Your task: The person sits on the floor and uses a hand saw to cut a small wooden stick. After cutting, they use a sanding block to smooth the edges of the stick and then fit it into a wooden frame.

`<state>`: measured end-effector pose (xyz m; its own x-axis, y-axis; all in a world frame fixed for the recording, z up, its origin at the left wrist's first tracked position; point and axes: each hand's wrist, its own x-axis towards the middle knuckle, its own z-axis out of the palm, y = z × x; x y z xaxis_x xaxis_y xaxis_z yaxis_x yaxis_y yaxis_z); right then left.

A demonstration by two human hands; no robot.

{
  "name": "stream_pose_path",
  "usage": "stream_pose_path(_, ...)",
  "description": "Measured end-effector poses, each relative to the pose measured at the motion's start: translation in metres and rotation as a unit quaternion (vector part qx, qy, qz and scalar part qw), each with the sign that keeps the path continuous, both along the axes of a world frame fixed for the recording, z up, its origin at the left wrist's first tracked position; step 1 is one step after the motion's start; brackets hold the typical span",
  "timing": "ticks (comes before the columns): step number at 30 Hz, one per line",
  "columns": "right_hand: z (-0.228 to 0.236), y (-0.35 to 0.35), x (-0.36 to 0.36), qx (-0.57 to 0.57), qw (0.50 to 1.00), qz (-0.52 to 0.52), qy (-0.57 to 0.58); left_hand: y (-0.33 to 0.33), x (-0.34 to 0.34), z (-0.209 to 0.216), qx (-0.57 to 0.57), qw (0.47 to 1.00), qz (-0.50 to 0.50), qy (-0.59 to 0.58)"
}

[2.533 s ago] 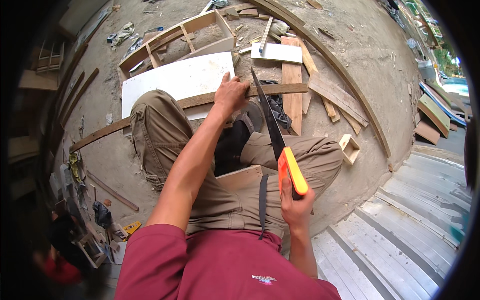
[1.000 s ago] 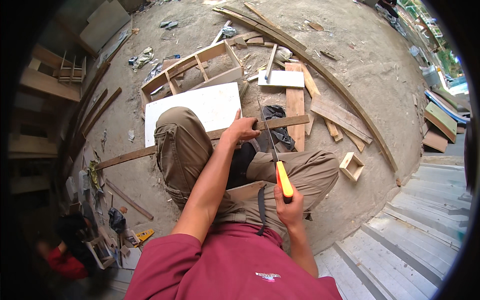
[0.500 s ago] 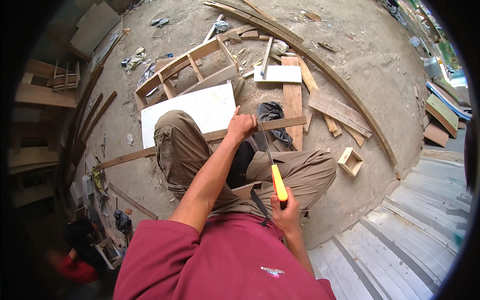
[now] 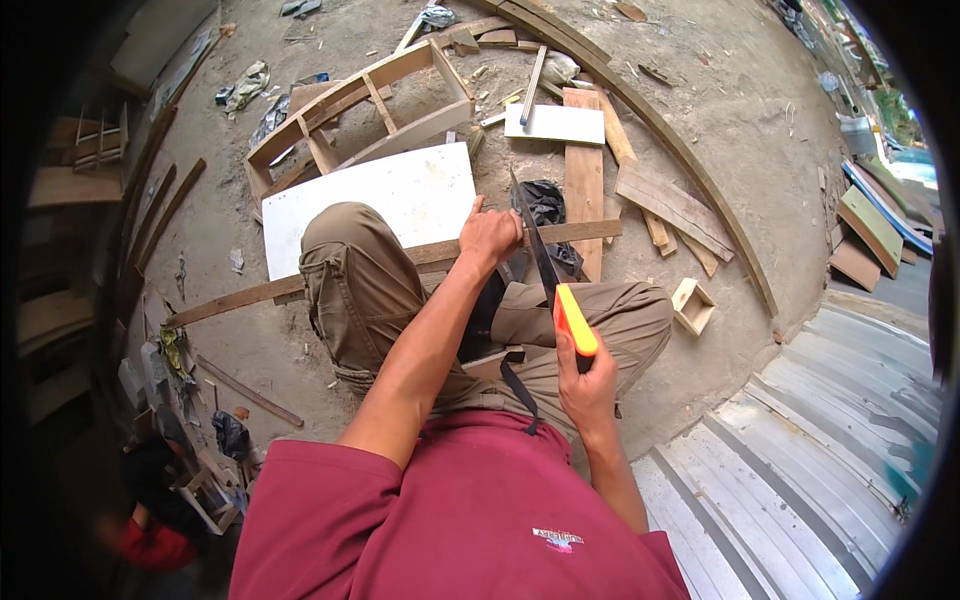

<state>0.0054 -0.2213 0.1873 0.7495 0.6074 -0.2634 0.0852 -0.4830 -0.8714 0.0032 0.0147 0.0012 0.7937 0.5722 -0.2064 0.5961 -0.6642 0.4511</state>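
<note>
Left hand (image 4: pixel 490 236): Your curled fingers hold the wooden strip (image 4: pixel 595 230) close beside the blade (image 4: pixel 546 258).
Right hand (image 4: pixel 588 388): You grip the saw (image 4: pixel 574 318) by its orange-and-yellow handle.
Wooden strip: It crosses before you, hidden midway by your left knee (image 4: pixel 350 235), its right end past the black bag (image 4: pixel 543 202).
Risk: A skipping blade could catch your nearby left fingers; a loosely held strip could roll and bind the saw.
</note>
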Motion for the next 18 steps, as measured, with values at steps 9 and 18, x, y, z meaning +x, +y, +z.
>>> stream_pose_path(9,-0.052,0.081,0.026,0.071,0.995,-0.005,-0.070,-0.004,0.002,0.004,0.008,1.000,0.001,-0.030)
stream_pose_path(18,0.020,-0.012,-0.009,0.022,0.999,-0.025,0.037,-0.003,0.000,0.006,0.001,1.000,-0.003,-0.002)
